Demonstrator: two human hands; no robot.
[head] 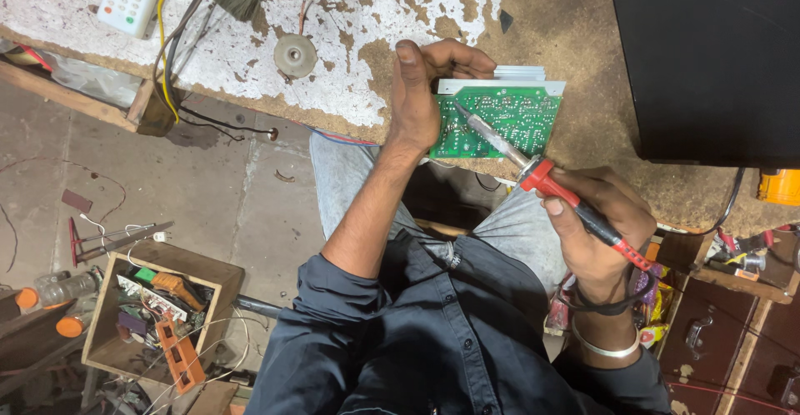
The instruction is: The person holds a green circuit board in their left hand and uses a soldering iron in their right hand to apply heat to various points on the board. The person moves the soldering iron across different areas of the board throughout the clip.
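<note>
Holding 1 circuit board (498, 122), left hand (419, 90) | 1 soldering iron (546, 180), right hand (598, 223)

The green circuit board (498, 122) is showing a matt lacquered face speckled with tiny solder points, and pale ribbed metal is edging its top. The soldering iron (550, 183) is carrying a dull grey metal shaft and a glossy red-and-black plastic grip. The workbench (575, 40) is looking like rough brown chipboard, with its white coating flaking off in patches. A smooth metal bangle (606, 347) is shining beside a dark cloth sleeve (325, 332).
</note>
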